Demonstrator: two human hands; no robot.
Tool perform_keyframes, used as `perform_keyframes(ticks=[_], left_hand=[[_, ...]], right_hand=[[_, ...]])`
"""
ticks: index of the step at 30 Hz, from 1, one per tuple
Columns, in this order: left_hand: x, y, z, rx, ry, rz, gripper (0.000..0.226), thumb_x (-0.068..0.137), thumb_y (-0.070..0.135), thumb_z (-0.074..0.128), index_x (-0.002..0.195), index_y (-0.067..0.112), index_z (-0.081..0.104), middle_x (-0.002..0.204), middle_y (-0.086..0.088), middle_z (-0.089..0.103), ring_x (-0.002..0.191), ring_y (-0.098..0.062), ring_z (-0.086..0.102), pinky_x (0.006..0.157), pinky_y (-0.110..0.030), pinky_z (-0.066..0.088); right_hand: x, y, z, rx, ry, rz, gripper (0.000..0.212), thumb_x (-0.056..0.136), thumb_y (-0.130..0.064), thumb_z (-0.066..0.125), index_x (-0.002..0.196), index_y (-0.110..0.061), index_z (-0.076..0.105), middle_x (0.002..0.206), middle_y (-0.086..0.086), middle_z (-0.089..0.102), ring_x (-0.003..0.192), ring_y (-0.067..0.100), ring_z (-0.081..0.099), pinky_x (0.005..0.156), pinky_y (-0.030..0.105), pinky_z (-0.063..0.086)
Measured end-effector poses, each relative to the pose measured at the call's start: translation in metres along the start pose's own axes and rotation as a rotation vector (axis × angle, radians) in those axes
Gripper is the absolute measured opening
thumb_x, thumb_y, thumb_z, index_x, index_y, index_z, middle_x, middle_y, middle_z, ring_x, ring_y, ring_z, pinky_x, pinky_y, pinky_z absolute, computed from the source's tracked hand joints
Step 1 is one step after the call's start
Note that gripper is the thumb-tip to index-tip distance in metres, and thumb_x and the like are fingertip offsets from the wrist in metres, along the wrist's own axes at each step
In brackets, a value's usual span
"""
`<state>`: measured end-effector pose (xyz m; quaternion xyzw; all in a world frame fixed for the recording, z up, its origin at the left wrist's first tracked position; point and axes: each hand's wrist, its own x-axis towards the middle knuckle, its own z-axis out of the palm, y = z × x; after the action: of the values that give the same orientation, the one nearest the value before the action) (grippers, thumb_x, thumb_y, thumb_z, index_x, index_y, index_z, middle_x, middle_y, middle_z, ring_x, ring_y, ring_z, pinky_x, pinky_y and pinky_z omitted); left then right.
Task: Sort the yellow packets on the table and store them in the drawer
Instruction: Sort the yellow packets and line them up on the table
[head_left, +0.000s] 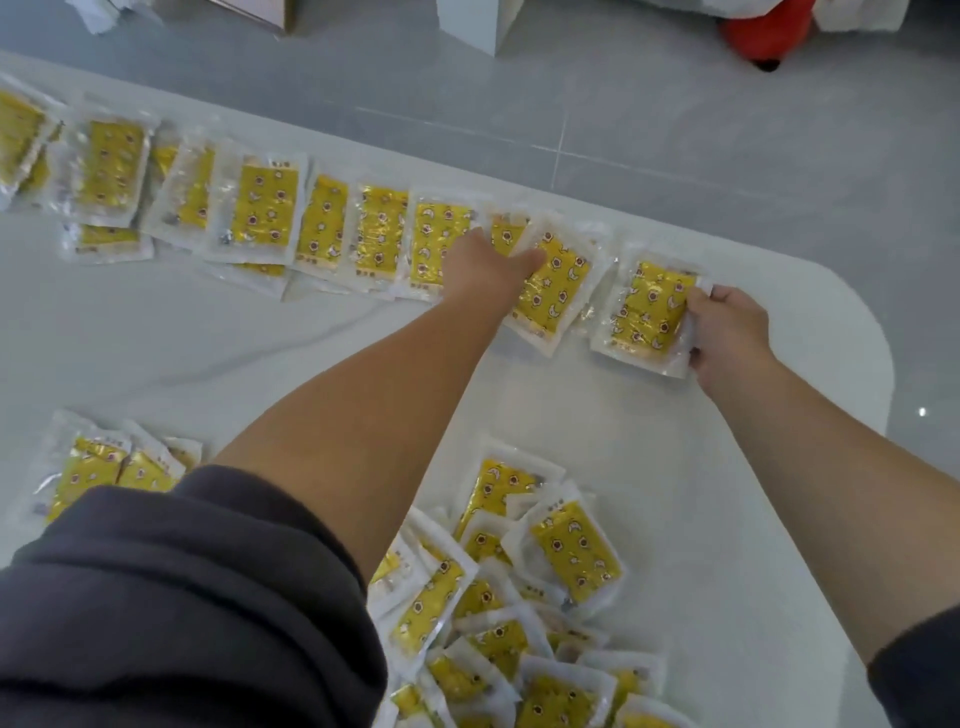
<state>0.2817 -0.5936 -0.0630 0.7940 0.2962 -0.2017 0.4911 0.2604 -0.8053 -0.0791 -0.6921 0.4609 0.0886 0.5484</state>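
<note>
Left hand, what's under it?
The left hand rests on the row of yellow packets, its thumb over a tilted packet. Whatever lies directly beneath the palm is covered and cannot be seen.

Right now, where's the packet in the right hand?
Head view: the packet ends the far row on the right, beside the table corner, gripped by the right hand.

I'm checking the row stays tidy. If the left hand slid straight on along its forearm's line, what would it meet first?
Likely the yellow star-printed packet in clear plastic just past the left hand; the fingers may already touch it. Beyond it lies the far edge of the white table.
</note>
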Motion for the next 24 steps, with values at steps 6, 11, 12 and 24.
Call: perform_keyframes(ticks=[6,11,12,24], left_hand=[[0.011,0.006,0.015,0.216,0.071,0.085,0.043,0.097,0.041,0.05,0.123,0.008,0.056,0.118,-0.008,0.063,0.106,-0.023,0.06,0.073,-0.029,0.041],[0.015,0.004,0.005,0.382,0.218,0.204,0.034,0.105,0.029,0.032,0.096,0.009,0.058,0.084,-0.004,0.056,0.075,-0.021,0.052,0.062,-0.031,0.036],[0.015,0.005,0.002,0.381,0.258,0.198,0.035,0.105,0.03,0.031,0.095,0.009,0.057,0.08,-0.002,0.054,0.072,-0.02,0.049,0.062,-0.029,0.033],[0.006,0.033,-0.012,0.177,0.443,0.185,0.038,0.106,0.032,0.026,0.104,0.009,0.055,0.087,0.0,0.055,0.076,-0.017,0.048,0.066,-0.027,0.033]], right_hand=[[0.015,-0.005,0.001,-0.367,0.108,-0.234,0.004,0.093,-0.02,0.052,0.091,-0.017,0.055,0.093,0.0,0.058,0.084,0.018,0.052,0.074,0.027,0.041],[0.019,-0.005,-0.008,-0.471,0.128,-0.292,0.006,0.096,-0.02,0.048,0.092,-0.016,0.052,0.094,-0.002,0.054,0.085,0.016,0.049,0.072,0.024,0.035],[0.02,-0.004,-0.011,-0.478,0.13,-0.293,0.008,0.096,-0.02,0.047,0.089,-0.017,0.05,0.09,-0.002,0.053,0.085,0.017,0.048,0.072,0.024,0.034],[0.037,-0.009,-0.054,-0.51,0.221,-0.272,0.022,0.102,-0.02,0.037,0.112,-0.009,0.054,0.1,0.002,0.048,0.089,0.018,0.044,0.073,0.026,0.031]])
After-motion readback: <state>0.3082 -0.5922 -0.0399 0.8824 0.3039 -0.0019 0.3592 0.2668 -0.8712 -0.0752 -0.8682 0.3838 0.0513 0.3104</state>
